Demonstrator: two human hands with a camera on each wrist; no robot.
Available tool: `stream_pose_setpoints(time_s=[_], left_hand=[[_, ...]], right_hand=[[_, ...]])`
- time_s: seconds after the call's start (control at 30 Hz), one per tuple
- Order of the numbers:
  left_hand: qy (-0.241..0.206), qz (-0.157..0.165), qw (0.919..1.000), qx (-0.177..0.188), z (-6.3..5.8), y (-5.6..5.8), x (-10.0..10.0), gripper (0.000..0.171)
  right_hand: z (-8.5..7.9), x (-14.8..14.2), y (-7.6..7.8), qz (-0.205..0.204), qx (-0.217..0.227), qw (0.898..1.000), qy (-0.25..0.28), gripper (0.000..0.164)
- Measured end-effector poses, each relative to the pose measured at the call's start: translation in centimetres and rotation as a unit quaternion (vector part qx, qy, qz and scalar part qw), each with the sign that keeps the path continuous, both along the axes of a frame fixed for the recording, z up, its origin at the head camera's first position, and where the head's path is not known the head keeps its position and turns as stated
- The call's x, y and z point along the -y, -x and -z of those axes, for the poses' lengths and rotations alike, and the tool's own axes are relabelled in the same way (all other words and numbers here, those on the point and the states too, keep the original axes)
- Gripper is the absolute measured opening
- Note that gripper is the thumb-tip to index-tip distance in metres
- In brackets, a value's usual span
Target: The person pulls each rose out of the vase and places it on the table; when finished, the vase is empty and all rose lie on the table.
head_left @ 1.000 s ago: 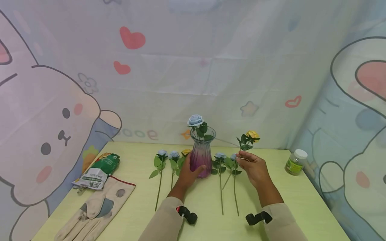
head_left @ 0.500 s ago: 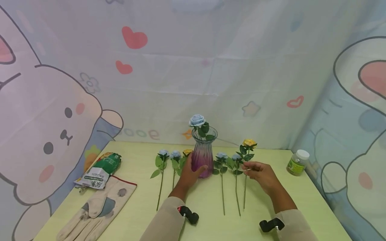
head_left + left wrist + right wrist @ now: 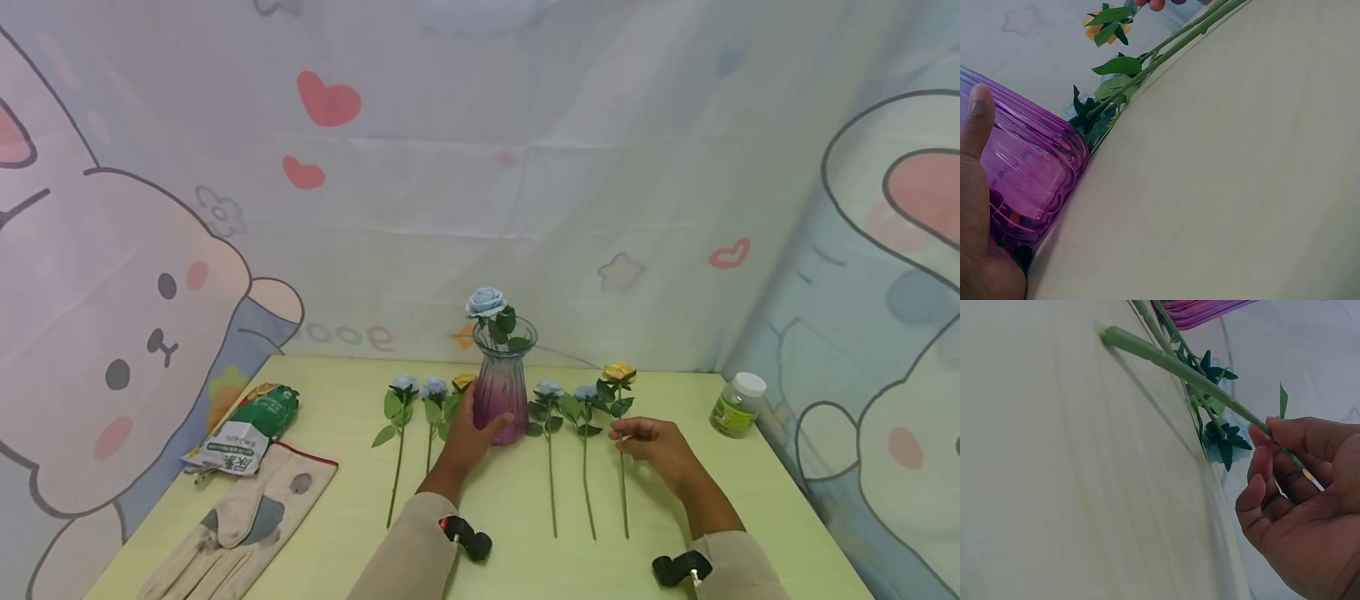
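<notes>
Your left hand gripped the purple vase, which held one blue rose. Your right hand pinched the yellow rose by its stem, low at the table. Five other roses lay beside the vase, not yet placed.

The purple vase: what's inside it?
One blue rose stands in the vase, leaves at the rim. The left hand hides the lower part; water cannot be told.
</notes>
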State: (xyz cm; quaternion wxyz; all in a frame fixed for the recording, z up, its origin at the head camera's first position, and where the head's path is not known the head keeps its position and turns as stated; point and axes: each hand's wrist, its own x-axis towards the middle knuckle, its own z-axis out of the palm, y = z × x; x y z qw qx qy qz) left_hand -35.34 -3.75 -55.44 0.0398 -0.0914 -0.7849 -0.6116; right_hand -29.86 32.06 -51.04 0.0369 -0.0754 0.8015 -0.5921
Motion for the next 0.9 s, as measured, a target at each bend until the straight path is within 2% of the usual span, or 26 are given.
stream_pose_setpoints(time_s=[0.2, 0.33, 0.6, 0.9], left_hand=[[-0.002, 0.002, 1.0, 0.0, 0.0, 0.0, 0.2, 0.115], [-0.006, 0.005, 1.0, -0.002, -0.2, 0.1, 0.2, 0.116], [-0.012, 0.007, 0.9999, 0.002, -0.4, 0.0, 0.2, 0.115], [-0.012, 0.008, 0.9999, 0.002, -0.3, -0.2, 0.1, 0.114]], right_hand=[[0.6, -0.6, 0.1, 0.009, -0.015, 1.0, -0.026, 0.041], [1.1, -1.0, 0.3, -0.001, -0.025, 0.998, -0.062, 0.038], [2.2, -1.2, 0.4, -0.054, -0.126, 0.981, -0.138, 0.025], [2.4, -1.1, 0.1, -0.042, -0.155, 0.974, -0.158, 0.026]])
